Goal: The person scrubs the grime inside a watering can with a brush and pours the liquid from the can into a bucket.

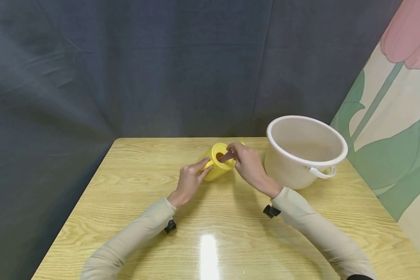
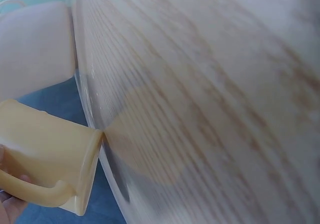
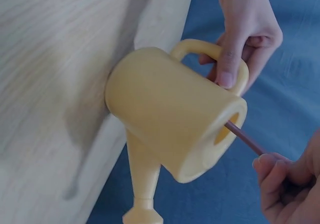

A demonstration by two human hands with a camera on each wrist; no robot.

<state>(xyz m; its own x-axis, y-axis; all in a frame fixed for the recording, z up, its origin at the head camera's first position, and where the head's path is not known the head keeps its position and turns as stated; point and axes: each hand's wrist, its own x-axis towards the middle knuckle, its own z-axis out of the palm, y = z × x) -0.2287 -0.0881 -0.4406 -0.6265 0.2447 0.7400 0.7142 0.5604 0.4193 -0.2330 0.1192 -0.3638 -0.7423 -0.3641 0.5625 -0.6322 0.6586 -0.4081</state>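
A yellow watering can (image 1: pixel 211 174) is tilted over the table, its top opening turned toward me. My left hand (image 1: pixel 188 183) grips its looped handle (image 3: pixel 200 46). In the left wrist view, the can's base rim (image 2: pixel 92 156) meets or nearly meets the tabletop. My right hand (image 1: pixel 249 165) pinches a thin brown stick (image 3: pixel 246 139) at the opening. The stick's far end is hidden inside the can. The spout (image 3: pixel 143 171) points away from the left hand, on the far side of the can's body.
A large cream bucket (image 1: pixel 283 171) with a white handle (image 1: pixel 322 173) stands at the right, close beside my right hand. Beneath everything is a wooden table (image 1: pixel 126 194). A dark blue curtain (image 1: pixel 182 77) hangs behind it, and a tulip-patterned wall (image 1: pixel 388 136) is at the right.
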